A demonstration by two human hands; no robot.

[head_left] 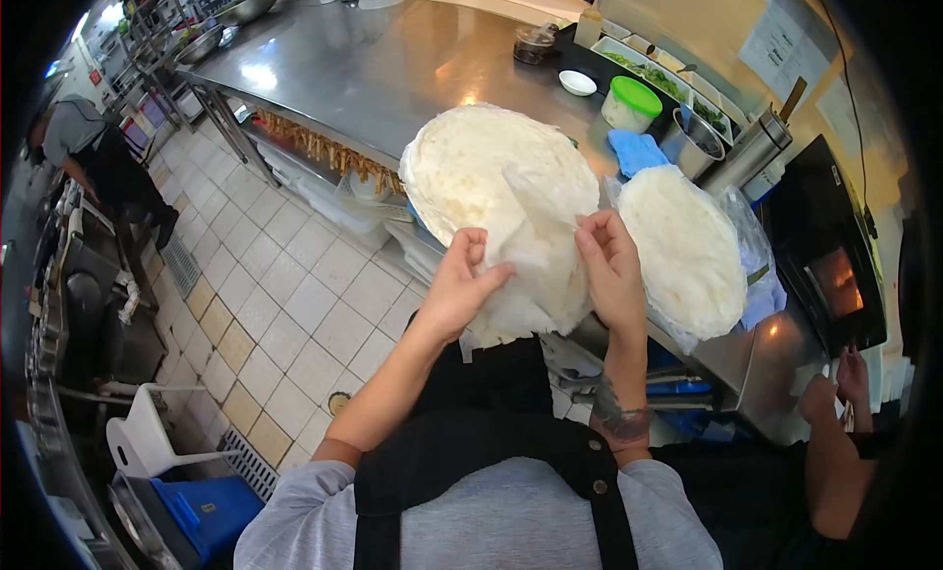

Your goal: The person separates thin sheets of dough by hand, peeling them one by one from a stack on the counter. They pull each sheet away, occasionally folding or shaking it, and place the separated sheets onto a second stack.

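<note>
A thin, pale, translucent wrapper sheet (538, 246) hangs between my two hands at the near edge of the steel table. My left hand (467, 280) pinches its left side between thumb and fingers. On the opposite side, my right hand (609, 260) grips it the same way. Behind and partly under the sheet lies a stack of round wrappers (481, 162), cream white with ragged edges. A second round stack of wrappers (681, 251) rests on clear plastic to the right of my right hand.
On the steel table (363, 69) are a blue cloth (637, 152), a green-lidded tub (631, 103), a small white bowl (578, 83) and a metal pot (693, 142). Another person's hands (835, 388) are at the right. A person (103, 157) bends at the far left.
</note>
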